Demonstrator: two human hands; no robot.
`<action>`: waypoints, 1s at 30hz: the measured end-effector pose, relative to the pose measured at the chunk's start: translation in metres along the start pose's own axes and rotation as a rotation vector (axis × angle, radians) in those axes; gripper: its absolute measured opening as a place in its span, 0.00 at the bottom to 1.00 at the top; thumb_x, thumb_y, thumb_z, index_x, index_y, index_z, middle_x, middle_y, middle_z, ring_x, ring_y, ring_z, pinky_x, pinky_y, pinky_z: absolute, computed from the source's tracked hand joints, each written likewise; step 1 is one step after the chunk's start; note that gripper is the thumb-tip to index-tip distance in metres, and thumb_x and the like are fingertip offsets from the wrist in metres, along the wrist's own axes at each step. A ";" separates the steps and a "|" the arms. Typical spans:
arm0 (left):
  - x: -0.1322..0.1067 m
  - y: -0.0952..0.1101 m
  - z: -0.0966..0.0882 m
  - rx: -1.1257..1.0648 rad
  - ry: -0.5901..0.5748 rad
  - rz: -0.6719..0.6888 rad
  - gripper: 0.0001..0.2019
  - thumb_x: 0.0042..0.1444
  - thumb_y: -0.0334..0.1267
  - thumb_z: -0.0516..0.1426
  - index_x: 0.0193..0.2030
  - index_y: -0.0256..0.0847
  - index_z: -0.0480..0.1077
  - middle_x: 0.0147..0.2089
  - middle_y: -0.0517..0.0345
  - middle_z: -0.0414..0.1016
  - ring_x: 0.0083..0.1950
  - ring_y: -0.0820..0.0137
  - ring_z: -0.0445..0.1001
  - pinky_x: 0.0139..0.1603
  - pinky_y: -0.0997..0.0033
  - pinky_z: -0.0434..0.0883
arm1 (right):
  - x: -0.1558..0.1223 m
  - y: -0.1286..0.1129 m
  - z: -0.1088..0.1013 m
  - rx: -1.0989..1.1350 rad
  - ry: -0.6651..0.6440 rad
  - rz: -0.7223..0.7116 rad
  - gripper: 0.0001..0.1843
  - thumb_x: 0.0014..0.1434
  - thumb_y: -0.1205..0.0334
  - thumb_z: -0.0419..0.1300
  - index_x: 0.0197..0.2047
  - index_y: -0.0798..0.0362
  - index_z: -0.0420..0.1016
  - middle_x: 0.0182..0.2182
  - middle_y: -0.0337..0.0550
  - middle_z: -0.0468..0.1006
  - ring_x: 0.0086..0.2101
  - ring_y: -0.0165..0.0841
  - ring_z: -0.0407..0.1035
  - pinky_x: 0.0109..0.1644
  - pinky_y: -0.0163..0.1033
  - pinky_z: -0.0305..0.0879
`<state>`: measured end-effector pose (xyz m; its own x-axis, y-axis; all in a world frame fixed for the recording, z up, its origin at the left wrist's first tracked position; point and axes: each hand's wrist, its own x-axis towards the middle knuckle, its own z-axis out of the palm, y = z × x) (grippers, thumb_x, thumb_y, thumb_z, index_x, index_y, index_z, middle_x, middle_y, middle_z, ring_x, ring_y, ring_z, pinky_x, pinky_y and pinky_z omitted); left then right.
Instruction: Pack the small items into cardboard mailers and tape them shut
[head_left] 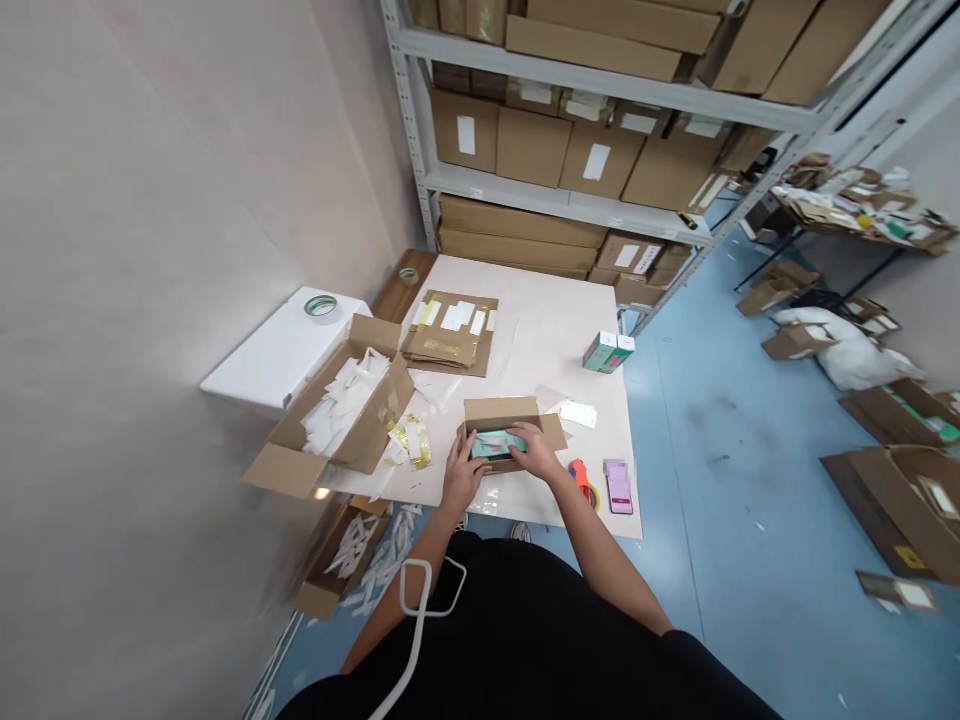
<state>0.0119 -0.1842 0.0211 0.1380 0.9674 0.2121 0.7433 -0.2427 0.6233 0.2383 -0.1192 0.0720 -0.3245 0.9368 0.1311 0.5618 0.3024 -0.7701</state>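
A small open cardboard box [501,412] sits near the front edge of the white table [547,340]. Inside it lies a teal packet [491,446]. My left hand [461,472] rests on the box's left front side, fingers curled against it. My right hand [534,447] lies over the teal packet inside the box, fingers bent down on it. A second teal and white carton [607,352] stands further back on the right of the table.
A big open carton of white packing scraps [341,405] overhangs the table's left. Flattened cardboard [450,332], tape rolls [321,305], a phone [619,487] and an orange tool [579,472] lie about. Shelves of boxes [570,150] stand behind; cartons litter the blue floor.
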 end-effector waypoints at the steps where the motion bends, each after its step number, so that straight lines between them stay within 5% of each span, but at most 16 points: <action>1: 0.007 -0.005 0.001 -0.016 -0.023 0.026 0.10 0.66 0.39 0.58 0.42 0.44 0.83 0.79 0.57 0.56 0.81 0.47 0.45 0.77 0.38 0.57 | -0.005 0.002 0.001 -0.015 -0.015 0.035 0.18 0.62 0.60 0.64 0.55 0.48 0.83 0.61 0.51 0.77 0.62 0.46 0.69 0.68 0.55 0.65; 8: 0.049 -0.046 0.020 -0.128 -0.209 0.124 0.12 0.67 0.40 0.57 0.43 0.42 0.83 0.80 0.57 0.53 0.83 0.50 0.39 0.78 0.44 0.56 | -0.022 0.005 0.015 -0.096 0.126 0.213 0.24 0.65 0.59 0.61 0.63 0.48 0.78 0.66 0.51 0.72 0.68 0.48 0.62 0.71 0.59 0.61; 15: 0.063 -0.089 0.048 -0.143 -0.474 -0.005 0.09 0.59 0.36 0.64 0.45 0.42 0.83 0.81 0.55 0.51 0.82 0.43 0.38 0.78 0.43 0.54 | -0.034 0.003 0.046 -0.193 0.219 0.379 0.34 0.63 0.59 0.61 0.72 0.48 0.67 0.74 0.51 0.58 0.72 0.49 0.53 0.73 0.59 0.57; 19: 0.053 -0.106 0.048 -0.184 -0.353 -0.030 0.35 0.55 0.43 0.68 0.70 0.44 0.69 0.83 0.51 0.42 0.82 0.47 0.39 0.79 0.46 0.53 | -0.046 0.007 0.062 -0.200 0.223 0.454 0.36 0.61 0.63 0.61 0.72 0.47 0.66 0.74 0.51 0.57 0.72 0.48 0.52 0.74 0.58 0.55; 22: 0.044 -0.116 0.043 -0.244 -0.241 -0.279 0.50 0.55 0.50 0.68 0.79 0.41 0.50 0.82 0.42 0.46 0.80 0.49 0.49 0.77 0.49 0.57 | -0.053 0.009 0.069 -0.198 0.244 0.525 0.37 0.60 0.63 0.61 0.72 0.48 0.65 0.74 0.52 0.58 0.72 0.48 0.54 0.75 0.58 0.54; 26: 0.040 -0.123 0.034 -0.352 -0.299 -0.560 0.45 0.62 0.53 0.61 0.80 0.40 0.49 0.72 0.40 0.68 0.71 0.51 0.68 0.70 0.54 0.68 | -0.058 0.012 0.071 -0.210 0.268 0.589 0.37 0.58 0.64 0.61 0.72 0.50 0.66 0.73 0.54 0.59 0.71 0.50 0.54 0.74 0.59 0.54; 30: 0.041 -0.116 0.025 -0.397 -0.265 -0.343 0.36 0.65 0.49 0.57 0.77 0.45 0.55 0.74 0.48 0.66 0.73 0.57 0.66 0.71 0.56 0.67 | -0.060 0.019 0.066 -0.201 0.287 0.632 0.37 0.57 0.64 0.61 0.71 0.50 0.66 0.72 0.54 0.61 0.71 0.50 0.54 0.75 0.59 0.53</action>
<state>-0.0523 -0.1141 -0.0612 0.1301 0.9680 -0.2146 0.4791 0.1281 0.8683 0.2183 -0.1814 0.0085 0.3065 0.9441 -0.1215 0.7136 -0.3123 -0.6270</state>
